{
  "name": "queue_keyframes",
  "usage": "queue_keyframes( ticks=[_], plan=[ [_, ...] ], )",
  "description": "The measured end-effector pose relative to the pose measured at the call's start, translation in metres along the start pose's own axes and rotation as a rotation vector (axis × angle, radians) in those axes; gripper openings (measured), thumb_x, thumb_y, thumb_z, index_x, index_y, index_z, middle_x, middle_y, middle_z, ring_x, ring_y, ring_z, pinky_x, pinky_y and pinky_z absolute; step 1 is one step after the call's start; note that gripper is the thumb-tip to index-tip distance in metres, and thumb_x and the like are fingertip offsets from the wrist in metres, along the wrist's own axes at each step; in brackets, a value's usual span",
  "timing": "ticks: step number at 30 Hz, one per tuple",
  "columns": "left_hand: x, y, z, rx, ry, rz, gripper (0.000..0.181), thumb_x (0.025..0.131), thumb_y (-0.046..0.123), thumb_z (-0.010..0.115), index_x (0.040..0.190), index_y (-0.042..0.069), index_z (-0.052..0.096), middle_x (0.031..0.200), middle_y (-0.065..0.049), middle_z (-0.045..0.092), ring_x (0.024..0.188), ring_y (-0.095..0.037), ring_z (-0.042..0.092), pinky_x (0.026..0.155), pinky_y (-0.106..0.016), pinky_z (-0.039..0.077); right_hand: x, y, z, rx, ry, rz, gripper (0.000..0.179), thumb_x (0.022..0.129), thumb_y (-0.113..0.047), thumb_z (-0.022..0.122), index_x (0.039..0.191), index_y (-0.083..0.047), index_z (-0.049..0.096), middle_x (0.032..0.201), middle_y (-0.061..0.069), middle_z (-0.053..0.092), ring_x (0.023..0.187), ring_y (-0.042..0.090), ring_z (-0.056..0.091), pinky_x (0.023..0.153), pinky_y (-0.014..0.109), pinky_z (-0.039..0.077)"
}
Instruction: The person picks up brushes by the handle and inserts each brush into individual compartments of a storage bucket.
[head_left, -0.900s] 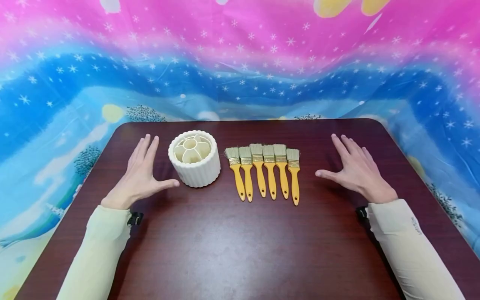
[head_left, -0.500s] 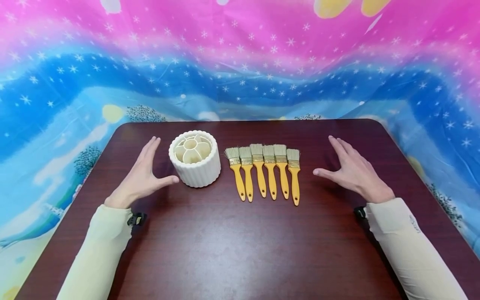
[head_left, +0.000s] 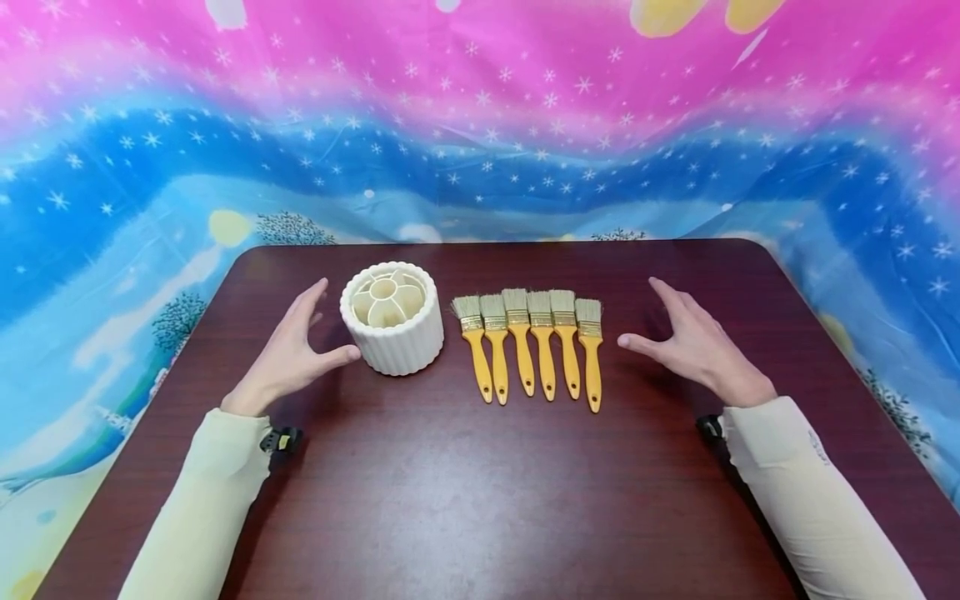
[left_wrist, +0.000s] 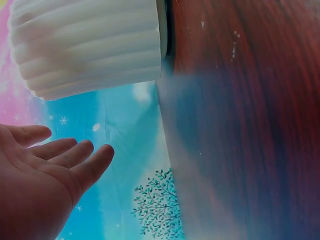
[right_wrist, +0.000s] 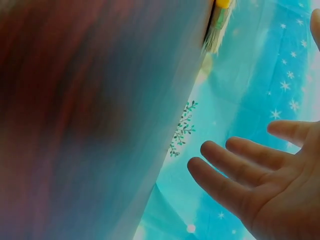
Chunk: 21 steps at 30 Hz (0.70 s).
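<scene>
My left hand (head_left: 288, 354) hovers left of a white ribbed round holder (head_left: 397, 346), its thumb tip close by the holder's side. Inside the holder, thin dividers fan out from a central ring. In the left wrist view the holder's ribbed wall (left_wrist: 90, 45) stands apart from the relaxed fingers (left_wrist: 92, 162). To the holder's right lies a row of several paintbrushes (head_left: 544, 350) with yellow handles and pale bristles pointing away from me. My right hand (head_left: 701, 350) hangs to the right of the row, fingers extended and thumb towards the brushes, holding nothing.
Everything rests on a dark reddish-brown table (head_left: 420, 517) with rounded far corners. A pink and blue snowflake-patterned cloth (head_left: 480, 150) hangs behind and along the sides. Dark wrist cameras (head_left: 282, 440) sit at both cuffs.
Both hands have drifted slightly inward, the right one more plainly towards the brushes. The left fingers have come closer to the holder. Holder and brushes keep their places on the table.
</scene>
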<state>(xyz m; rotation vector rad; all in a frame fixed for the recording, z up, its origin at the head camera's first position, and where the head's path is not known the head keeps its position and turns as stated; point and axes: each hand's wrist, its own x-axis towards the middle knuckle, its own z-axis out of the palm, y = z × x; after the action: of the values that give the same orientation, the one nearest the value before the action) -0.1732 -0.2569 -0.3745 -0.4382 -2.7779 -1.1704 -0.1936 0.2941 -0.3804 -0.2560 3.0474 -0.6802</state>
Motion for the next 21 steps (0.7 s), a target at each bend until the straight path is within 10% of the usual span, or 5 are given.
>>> queue_keyframes(
  ticks=[21],
  plan=[
    [0.003,0.003,0.01,-0.134,-0.002,-0.021,0.101,0.079,0.026,0.08,0.153,0.008,0.014,0.154,-0.017,0.024,0.138,-0.034,0.03,0.105,-0.053,0.033,0.002,-0.013,0.003,0.142,-0.054,0.017,0.105,0.078,-0.067,0.063,0.155,-0.018,0.01,0.139,0.023,0.044,0.119,0.04,0.049,0.094,0.061,0.041]
  ],
)
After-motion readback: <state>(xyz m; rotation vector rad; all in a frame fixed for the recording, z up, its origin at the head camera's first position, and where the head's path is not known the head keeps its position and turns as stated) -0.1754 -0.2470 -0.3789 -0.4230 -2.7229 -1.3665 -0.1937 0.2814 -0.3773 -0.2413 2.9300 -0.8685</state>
